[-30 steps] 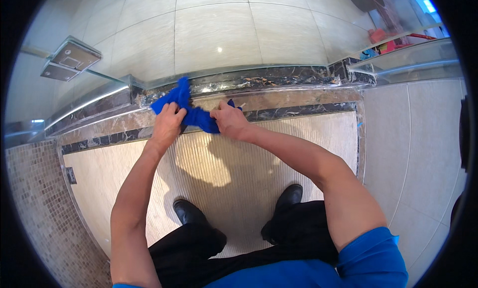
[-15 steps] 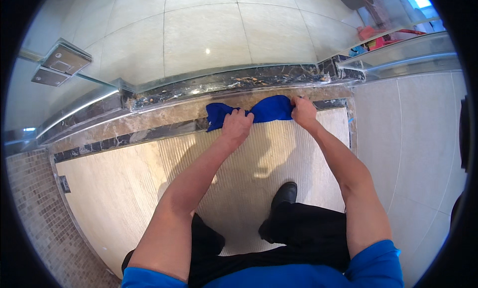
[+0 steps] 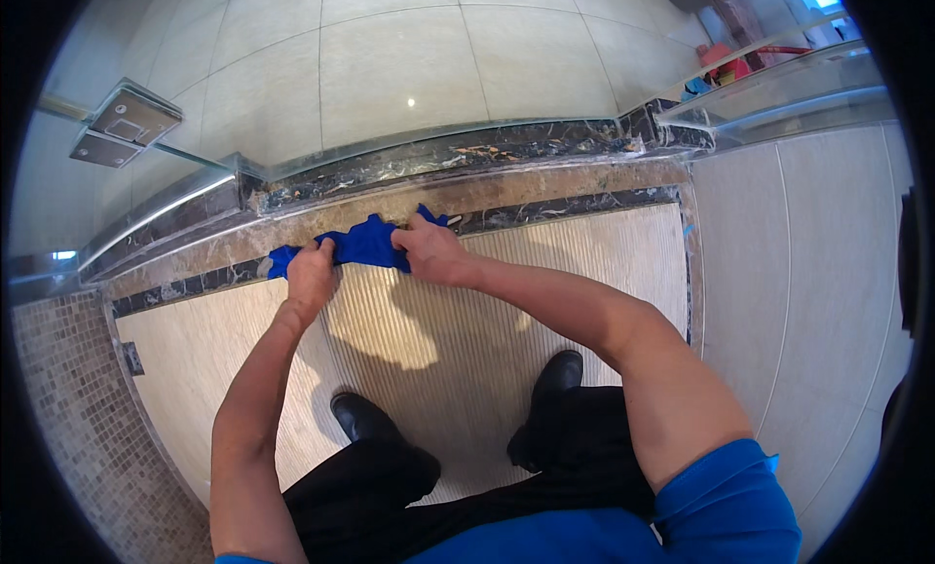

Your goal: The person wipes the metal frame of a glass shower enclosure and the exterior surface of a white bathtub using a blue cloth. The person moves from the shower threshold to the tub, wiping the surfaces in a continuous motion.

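Head view: left hand (image 3: 311, 275) and right hand (image 3: 430, 250) are pinching blue cloth (image 3: 365, 244), marble border (image 3: 575, 210) running beneath fingers; extent done, left: unclear.

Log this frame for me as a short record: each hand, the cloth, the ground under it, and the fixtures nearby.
Left hand: gripping the cloth near its left end
Right hand: gripping the cloth toward its right end
Cloth: blue, bunched, spanning both hands, over the dark marble strip
Ground: ribbed beige floor, on the person's side of the strip
Feet: two dark shoes on the ribbed floor
Fixtures: metal hinge on glass, upper left
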The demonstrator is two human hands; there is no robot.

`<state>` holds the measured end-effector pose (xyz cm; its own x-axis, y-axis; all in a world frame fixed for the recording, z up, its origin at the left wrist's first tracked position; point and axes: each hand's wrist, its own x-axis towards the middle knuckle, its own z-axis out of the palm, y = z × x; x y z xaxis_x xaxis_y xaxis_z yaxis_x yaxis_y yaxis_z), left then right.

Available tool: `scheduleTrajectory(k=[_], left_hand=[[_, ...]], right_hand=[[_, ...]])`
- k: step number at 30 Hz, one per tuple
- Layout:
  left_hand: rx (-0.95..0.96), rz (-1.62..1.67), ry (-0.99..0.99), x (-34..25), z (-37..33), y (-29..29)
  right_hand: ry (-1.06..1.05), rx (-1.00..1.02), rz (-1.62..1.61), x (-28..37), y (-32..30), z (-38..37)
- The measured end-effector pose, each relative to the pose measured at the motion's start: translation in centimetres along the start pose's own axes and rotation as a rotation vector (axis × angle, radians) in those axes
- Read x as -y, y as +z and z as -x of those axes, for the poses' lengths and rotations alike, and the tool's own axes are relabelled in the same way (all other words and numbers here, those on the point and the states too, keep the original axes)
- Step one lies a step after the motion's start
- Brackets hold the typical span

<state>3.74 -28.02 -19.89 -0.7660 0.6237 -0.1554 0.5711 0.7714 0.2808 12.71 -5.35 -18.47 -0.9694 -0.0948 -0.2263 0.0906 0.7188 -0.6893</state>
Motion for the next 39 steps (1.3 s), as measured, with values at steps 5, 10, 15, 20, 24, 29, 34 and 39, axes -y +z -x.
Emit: scheduleTrajectory(k=[5, 10, 15, 20, 24, 29, 34, 39], left_hand=[[-0.008, 0.038, 0.209, -5.7, -1.9, 1.4], [0.138, 0.186, 0.474, -16.2, -4.9, 3.2], [0.177, 0.196, 0.648, -23.0, -4.3, 5.4], [0.13, 0.127, 0.729, -20.4, -4.6, 5.2], [0.143, 0.089, 0.684, -16.1, -6.5, 3.4], [0.137, 0.156, 0.552, -10.8, -6.2, 3.0], [0.122, 0.151, 0.535, -11.7, -6.4, 3.5], [0.248, 0.217, 0.518, -11.9, -7.5, 2.8]], right_hand=[[0.06, -0.101, 0.068, -6.3, -3.5, 4.5], [0.474, -0.307, 0.327, -12.4, -9.9, 11.9], [0.692, -0.336, 0.368, -14.7, -10.2, 18.2], [0.528, -0.374, 0.191, -11.0, -6.3, 16.9], [0.292, -0.344, 0.152, -8.0, -3.8, 12.2], [0.315, -0.138, 0.212, -8.1, -3.8, 10.1], [0.39, 0.018, 0.35, -7.7, -4.8, 9.0], [0.469, -0.038, 0.412, -6.9, -4.0, 8.6]])
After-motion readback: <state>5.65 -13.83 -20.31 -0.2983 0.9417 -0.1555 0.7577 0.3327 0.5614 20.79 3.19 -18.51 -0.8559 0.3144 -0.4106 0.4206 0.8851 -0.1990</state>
